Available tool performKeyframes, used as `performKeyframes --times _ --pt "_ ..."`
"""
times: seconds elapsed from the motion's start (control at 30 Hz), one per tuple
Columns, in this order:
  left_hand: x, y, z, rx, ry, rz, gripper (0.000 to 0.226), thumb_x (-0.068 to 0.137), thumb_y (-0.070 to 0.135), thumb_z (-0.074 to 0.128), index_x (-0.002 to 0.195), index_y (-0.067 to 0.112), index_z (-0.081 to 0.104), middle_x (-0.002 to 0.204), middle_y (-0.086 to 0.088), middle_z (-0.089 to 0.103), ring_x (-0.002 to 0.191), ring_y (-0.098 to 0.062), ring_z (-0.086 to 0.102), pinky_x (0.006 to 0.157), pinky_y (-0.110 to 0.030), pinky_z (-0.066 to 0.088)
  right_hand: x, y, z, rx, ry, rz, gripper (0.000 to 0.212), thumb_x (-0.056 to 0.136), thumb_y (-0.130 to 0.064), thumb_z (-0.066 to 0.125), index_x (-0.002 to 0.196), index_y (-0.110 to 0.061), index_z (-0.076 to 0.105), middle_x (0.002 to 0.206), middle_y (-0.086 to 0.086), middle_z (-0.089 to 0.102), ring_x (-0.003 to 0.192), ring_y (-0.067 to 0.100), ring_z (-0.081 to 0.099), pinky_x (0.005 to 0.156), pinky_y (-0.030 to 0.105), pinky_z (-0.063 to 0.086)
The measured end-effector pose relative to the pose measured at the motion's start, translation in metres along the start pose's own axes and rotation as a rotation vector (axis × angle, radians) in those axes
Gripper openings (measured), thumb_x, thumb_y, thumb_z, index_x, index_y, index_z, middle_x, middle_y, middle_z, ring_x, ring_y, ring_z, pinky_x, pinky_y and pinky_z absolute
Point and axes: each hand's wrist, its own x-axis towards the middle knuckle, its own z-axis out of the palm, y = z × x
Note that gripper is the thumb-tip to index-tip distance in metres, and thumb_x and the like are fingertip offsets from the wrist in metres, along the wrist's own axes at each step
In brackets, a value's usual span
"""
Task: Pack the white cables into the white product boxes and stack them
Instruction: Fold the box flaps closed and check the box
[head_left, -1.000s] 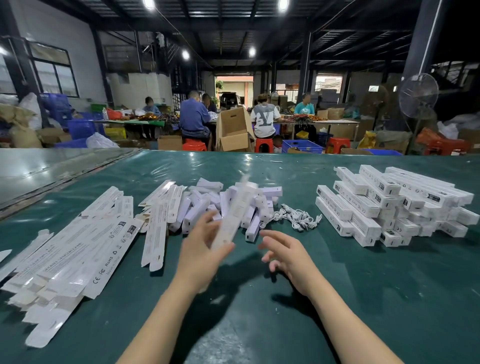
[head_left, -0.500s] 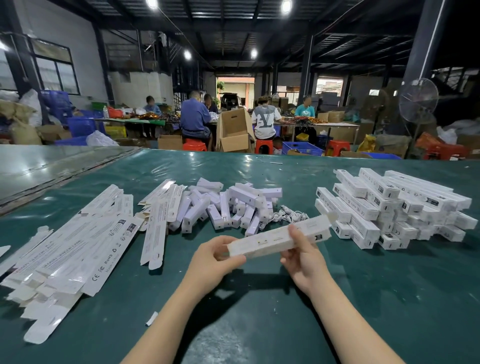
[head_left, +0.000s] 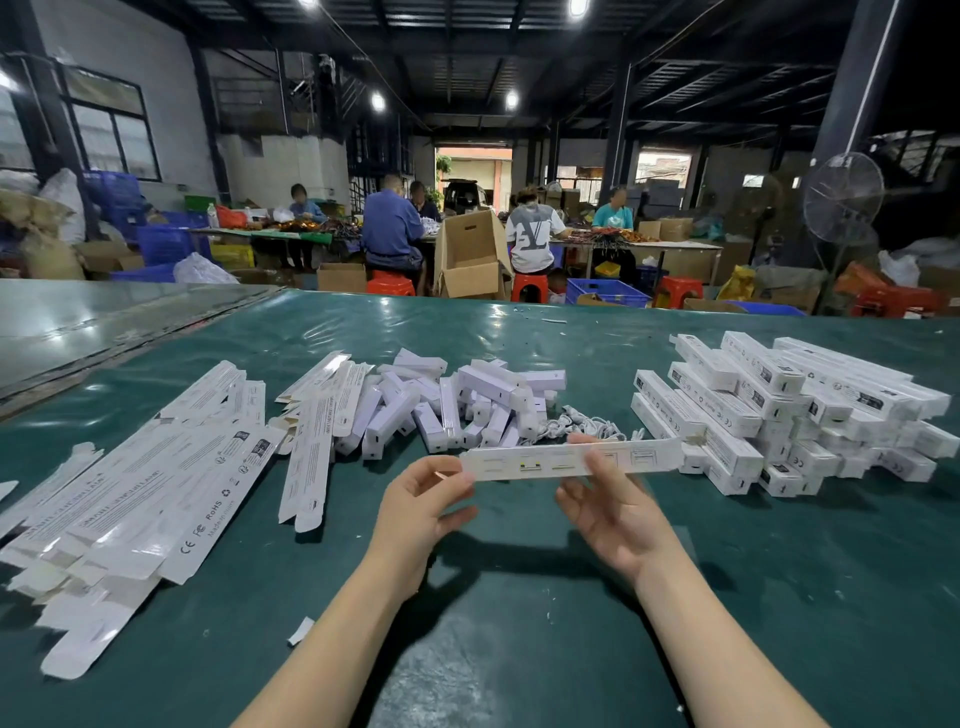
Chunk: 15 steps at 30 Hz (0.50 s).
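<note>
Since half a second ago, the box has been brought from a tilt, right end raised, to nearly level, and a second ago it was upright in the left hand alone. It is now held above the worktop, lengthwise between both hands. Its left end is pinched between the thumb and curled fingers of the left hand. Its middle is gripped more loosely by the right hand, with the thumb laid across the front and the fingers raised behind.

Printed marks can be seen on the box face, but they are too blurred to be read. "CE", "FC" and "RoHS" can be read on the flat boxes spread well left of the left hand. A heap of small boxes lies beyond both hands, with the cables just behind the right hand's fingertips. A stack of closed boxes is piled to the right of the right hand, with small labels that cannot be read.
</note>
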Motion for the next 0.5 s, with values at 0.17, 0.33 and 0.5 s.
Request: performKeyframes --times 0.17,0.33,0.5 --pt "0.0011 0.0011 -0.0022 0.084 0.051 0.075 0.019 0.084 -0.005 0.058 0.076 0.013 0.058 0.075 -0.002 0.061 0.069 -0.011 0.059 0.065 -0.023 0.053 -0.0055 0.0007 0.0037 -0.054 -0.196 0.046 0.062 0.023 -0.023 0.097 0.081 -0.014 0.076 0.06 0.006 0.064 0.044 0.009 0.06 0.05 0.023 0.055" --pt "0.0027 -0.0015 -0.0025 0.141 0.124 0.128 0.022 0.084 -0.004 0.057 0.07 0.013 0.056 0.074 -0.004 0.061 0.065 -0.008 0.059 0.054 -0.018 0.053 -0.0067 0.0023 0.0032 -0.058 -0.222 0.069 0.065 0.023 -0.019 0.097 0.085 -0.017 0.077 0.053 0.004 0.057 0.042 0.007 0.055 0.045 0.021 0.052" --pt "0.0017 -0.0014 -0.0017 0.134 0.154 0.175 0.018 0.086 0.006 0.059 0.072 0.017 0.062 0.077 -0.003 0.059 0.075 -0.015 0.057 0.051 -0.018 0.051 -0.0052 0.0035 0.0014 -0.09 -0.242 0.061 0.065 0.024 -0.022 0.097 0.087 -0.022 0.077 0.064 0.004 0.067 0.046 0.008 0.06 0.049 0.022 0.054"
